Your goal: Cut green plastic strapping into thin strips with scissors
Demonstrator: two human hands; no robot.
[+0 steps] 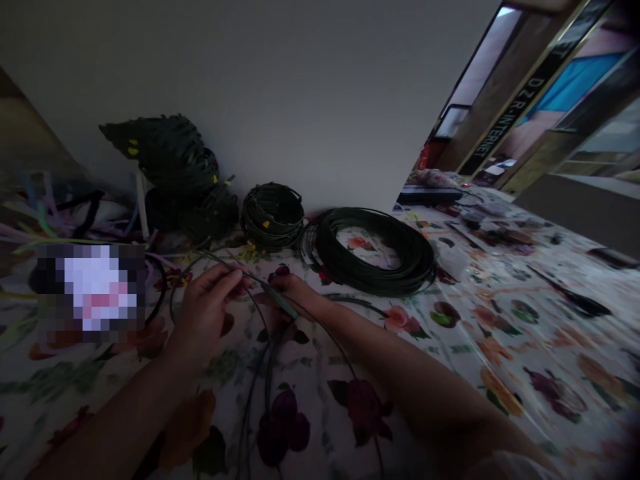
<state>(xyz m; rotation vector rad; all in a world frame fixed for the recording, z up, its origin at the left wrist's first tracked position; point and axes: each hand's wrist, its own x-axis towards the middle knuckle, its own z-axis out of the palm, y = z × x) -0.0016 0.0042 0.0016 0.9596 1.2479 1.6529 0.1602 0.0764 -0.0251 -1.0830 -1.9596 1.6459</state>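
Note:
My left hand is closed, thumb and fingertips pinching thin dark green flat strips. My right hand lies just to its right, its fingers closed around the same strips where they bunch together. From between the hands the loose ends curve down towards me over the tablecloth. The right fingertips are partly hidden behind the strips. Beyond my hands sits a small round woven basket of dark green strips with a yellow bit on its side. To its right lies a big coil of dark green strip.
Larger dark green woven pieces lean against the white wall. Pastel strips lie at the left, near a blurred-out patch. A black-handled slender tool rests on the flowered tablecloth at right, near plastic wrap.

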